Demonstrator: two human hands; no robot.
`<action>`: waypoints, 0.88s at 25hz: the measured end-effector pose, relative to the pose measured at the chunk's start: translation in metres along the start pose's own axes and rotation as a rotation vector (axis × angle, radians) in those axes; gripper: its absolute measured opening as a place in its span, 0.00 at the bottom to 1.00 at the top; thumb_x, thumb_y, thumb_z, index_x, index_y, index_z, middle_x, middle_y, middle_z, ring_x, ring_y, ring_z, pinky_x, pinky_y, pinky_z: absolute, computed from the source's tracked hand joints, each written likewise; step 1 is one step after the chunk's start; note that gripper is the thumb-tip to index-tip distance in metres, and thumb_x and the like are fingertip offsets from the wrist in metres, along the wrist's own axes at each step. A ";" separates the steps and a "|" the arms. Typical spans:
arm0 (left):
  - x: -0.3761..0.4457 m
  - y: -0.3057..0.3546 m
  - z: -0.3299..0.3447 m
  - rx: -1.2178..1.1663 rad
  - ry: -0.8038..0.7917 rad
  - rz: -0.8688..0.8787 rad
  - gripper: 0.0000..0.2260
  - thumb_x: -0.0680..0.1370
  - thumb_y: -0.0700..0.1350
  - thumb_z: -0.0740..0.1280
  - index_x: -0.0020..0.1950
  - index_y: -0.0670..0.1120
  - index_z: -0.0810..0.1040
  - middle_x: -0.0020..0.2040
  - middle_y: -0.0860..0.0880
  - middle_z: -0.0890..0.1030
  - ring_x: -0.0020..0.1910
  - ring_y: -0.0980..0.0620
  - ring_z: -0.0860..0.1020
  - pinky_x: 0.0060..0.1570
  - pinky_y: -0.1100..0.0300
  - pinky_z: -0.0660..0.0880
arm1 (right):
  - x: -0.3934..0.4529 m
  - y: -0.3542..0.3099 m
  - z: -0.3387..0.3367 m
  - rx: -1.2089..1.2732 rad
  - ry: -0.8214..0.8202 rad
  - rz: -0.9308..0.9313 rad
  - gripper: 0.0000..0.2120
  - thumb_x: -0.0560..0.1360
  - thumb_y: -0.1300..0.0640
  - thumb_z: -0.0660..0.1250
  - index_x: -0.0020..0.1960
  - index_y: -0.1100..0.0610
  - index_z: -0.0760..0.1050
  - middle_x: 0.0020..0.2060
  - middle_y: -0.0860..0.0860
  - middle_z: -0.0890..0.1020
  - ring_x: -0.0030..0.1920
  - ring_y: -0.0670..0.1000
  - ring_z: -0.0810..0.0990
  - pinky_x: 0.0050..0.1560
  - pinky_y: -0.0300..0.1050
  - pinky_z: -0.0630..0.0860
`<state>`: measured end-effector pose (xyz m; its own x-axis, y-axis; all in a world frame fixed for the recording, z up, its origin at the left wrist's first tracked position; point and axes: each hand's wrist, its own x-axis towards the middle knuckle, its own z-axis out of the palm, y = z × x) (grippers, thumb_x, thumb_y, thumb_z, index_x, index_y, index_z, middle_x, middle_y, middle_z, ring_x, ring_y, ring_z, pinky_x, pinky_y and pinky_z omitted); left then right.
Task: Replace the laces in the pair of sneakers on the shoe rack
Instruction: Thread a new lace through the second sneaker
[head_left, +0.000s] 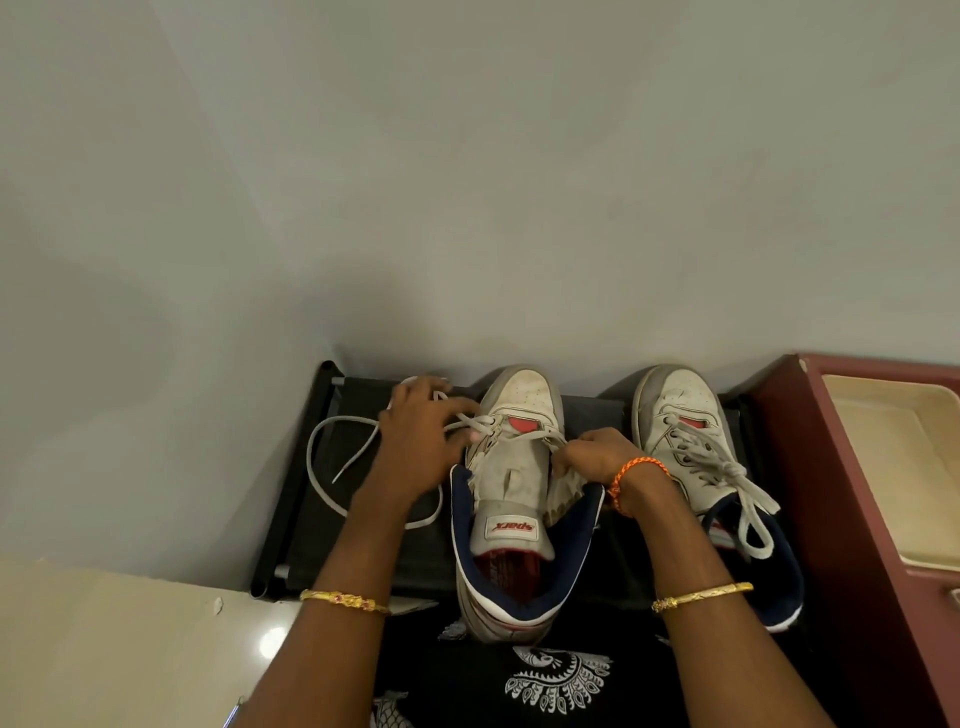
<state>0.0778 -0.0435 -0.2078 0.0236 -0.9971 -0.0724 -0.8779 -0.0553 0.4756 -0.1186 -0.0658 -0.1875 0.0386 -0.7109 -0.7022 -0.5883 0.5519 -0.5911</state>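
Two white sneakers on top of a black shoe rack, toes toward the grey wall, heels toward the camera. Left sneaker mostly unlaced: tongue pulled up and back, red patch showing near the toe, a last bit of white lace crossing the lowest eyelets. Left hand beside that sneaker's toe, fingers curled and pinching the lace just where it leaves the eyelets; rest of the lace trailing in a loose loop over the rack surface to the left. Right hand between the two sneakers, fingers curled on the right-side eyelet flap of the left sneaker, gripping it. Hands apart, one on each side of the same shoe. Right sneaker fully laced, tied in a bow, loops draped toward its heel. Gold bangle on each forearm, orange thread band on the right wrist. Maroon cabinet just beside the rack on the right, cream tray set into its top. Black cloth with white prints at the bottom edge, below the sneakers
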 end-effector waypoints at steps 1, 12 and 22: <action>0.001 0.004 0.005 0.001 -0.038 0.019 0.11 0.75 0.50 0.68 0.58 0.55 0.80 0.67 0.50 0.68 0.69 0.48 0.59 0.66 0.47 0.59 | 0.000 -0.001 0.001 -0.011 -0.008 0.000 0.03 0.71 0.65 0.67 0.44 0.64 0.74 0.35 0.53 0.73 0.34 0.48 0.70 0.30 0.39 0.67; 0.000 -0.013 -0.011 -0.106 0.340 -0.374 0.05 0.75 0.45 0.68 0.50 0.51 0.80 0.65 0.48 0.67 0.66 0.47 0.65 0.65 0.44 0.57 | 0.006 -0.003 0.002 -0.087 0.006 0.010 0.06 0.69 0.66 0.66 0.35 0.61 0.71 0.35 0.54 0.73 0.34 0.48 0.69 0.30 0.39 0.65; -0.002 -0.026 -0.024 -0.318 0.566 -0.545 0.18 0.74 0.42 0.69 0.63 0.50 0.73 0.67 0.43 0.67 0.67 0.41 0.65 0.63 0.42 0.63 | 0.008 -0.002 -0.001 -0.058 -0.034 0.018 0.05 0.68 0.66 0.66 0.35 0.62 0.72 0.35 0.53 0.72 0.35 0.48 0.69 0.31 0.39 0.65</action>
<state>0.1126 -0.0409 -0.1988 0.7144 -0.6981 0.0468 -0.5004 -0.4630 0.7316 -0.1176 -0.0731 -0.1911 0.0541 -0.6854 -0.7261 -0.6351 0.5376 -0.5547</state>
